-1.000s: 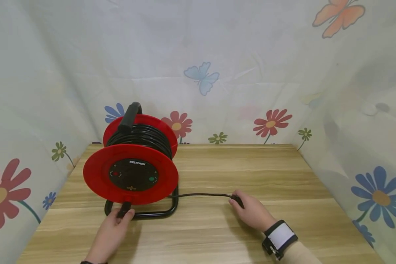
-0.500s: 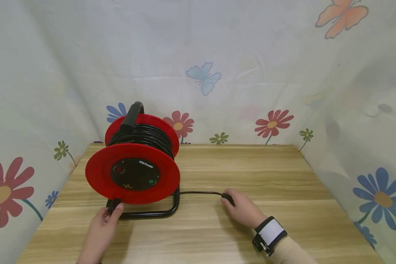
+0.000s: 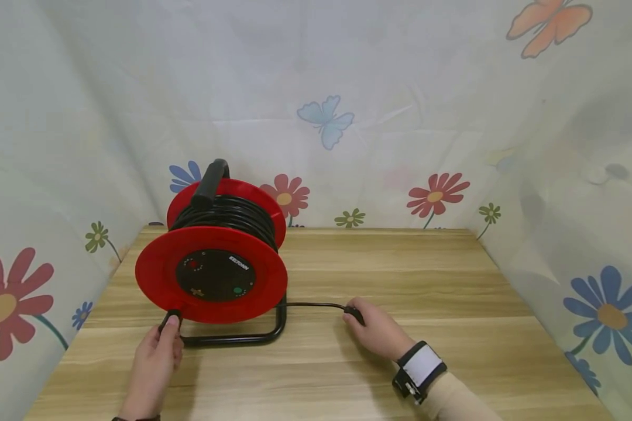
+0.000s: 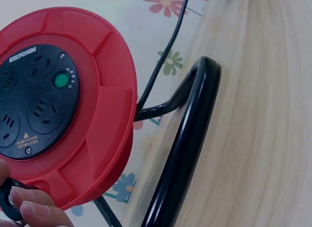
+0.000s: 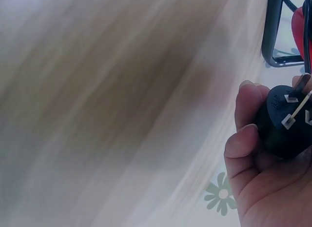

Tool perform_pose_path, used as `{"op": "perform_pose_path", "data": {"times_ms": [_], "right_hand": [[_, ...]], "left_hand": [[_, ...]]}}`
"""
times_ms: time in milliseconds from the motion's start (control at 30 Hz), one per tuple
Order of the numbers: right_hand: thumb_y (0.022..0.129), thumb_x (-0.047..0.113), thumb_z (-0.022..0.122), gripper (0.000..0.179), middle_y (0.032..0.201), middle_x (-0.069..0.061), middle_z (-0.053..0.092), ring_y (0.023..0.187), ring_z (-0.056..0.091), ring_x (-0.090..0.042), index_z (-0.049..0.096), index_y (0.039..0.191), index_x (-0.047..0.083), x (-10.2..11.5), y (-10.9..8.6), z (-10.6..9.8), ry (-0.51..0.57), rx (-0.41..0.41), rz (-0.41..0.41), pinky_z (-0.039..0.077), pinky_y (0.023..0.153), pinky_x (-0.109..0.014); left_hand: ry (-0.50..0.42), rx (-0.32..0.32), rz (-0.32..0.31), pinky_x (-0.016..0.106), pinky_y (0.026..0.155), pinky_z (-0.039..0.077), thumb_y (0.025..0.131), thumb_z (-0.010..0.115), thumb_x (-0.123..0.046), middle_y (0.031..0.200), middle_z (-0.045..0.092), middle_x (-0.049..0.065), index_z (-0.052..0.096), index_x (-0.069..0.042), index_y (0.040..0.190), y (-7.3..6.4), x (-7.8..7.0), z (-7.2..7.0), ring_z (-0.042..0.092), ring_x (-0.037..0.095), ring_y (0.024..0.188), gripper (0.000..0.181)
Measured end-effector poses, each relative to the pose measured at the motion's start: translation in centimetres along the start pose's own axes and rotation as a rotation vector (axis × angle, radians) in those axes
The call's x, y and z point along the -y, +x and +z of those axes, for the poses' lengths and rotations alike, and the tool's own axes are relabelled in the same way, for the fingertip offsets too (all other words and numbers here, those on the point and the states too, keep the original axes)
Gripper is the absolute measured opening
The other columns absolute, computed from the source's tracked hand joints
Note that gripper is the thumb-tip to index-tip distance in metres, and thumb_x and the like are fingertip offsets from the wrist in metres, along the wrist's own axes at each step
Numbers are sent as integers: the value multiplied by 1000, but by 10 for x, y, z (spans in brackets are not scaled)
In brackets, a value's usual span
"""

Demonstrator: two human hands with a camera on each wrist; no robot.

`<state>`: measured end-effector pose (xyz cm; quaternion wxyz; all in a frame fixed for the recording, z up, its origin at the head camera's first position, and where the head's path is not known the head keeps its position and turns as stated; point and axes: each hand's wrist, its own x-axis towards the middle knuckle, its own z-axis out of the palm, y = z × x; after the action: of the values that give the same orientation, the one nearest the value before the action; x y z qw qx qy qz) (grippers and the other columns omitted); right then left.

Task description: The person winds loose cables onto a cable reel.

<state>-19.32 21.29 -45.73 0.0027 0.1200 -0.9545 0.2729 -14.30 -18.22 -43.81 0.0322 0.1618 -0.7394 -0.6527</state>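
A red cable reel (image 3: 158, 269) with black cable (image 3: 237, 213) wound on it stands upright on the left of the table. My left hand (image 3: 155, 362) grips the small black crank knob (image 4: 10, 200) low on the reel's front disc. From the reel's right side a short stretch of cable runs to a black plug (image 3: 355, 315), which my right hand (image 3: 379, 330) holds above the table. In the right wrist view the plug's metal prongs (image 5: 296, 110) stick out past my curled fingers. The left wrist view shows sockets and a green button (image 4: 61, 80) on the disc.
The reel's black tube stand (image 3: 237, 340) rests on the wooden table (image 3: 400, 263), and its carrying handle (image 3: 210, 184) rises on top. A white sheet (image 3: 232, 64) with printed flowers and butterflies encloses the back and sides.
The reel's front disc has turned clockwise, with my left hand and the crank knob moving left along the bottom. My right hand has drawn left toward the reel with the plug.
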Motion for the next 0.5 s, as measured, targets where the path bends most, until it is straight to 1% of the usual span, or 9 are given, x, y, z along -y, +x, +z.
{"op": "perform_pose_path", "data": {"times_ms": [167, 267, 400, 500], "right_hand": [[95, 24, 57, 16, 85, 2, 61, 72, 53, -10, 61, 106, 13, 6, 4, 3, 10, 19, -9, 48, 65, -35], [96, 24, 56, 16, 86, 2, 62, 73, 54, -10, 60, 106, 13, 10, 7, 5, 5, 24, -31, 49, 66, -35], [96, 25, 56, 16, 85, 2, 61, 73, 53, -10, 60, 105, 13, 13, 11, 9, -2, 30, -63, 48, 66, -35], [96, 26, 56, 16, 84, 1, 61, 72, 53, -11, 60, 105, 13, 15, 14, 13, 4, 38, -69, 48, 65, -34]], "left_hand": [[-56, 28, -36, 24, 48, 33, 98, 39, -51, 58, 40, -5, 43, -7, 81, 2, -5, -4, 39, 12, 53, 47], [-93, 26, -35, 25, 49, 33, 97, 39, -52, 58, 40, -5, 43, -8, 82, 3, -7, -7, 39, 12, 54, 47], [-131, 21, -17, 25, 49, 32, 98, 39, -51, 58, 39, -5, 42, -8, 84, 4, -11, -10, 38, 12, 54, 45], [-155, 13, -20, 25, 49, 31, 98, 40, -50, 58, 38, -6, 42, -8, 87, 4, -16, -12, 38, 12, 54, 43]]}}
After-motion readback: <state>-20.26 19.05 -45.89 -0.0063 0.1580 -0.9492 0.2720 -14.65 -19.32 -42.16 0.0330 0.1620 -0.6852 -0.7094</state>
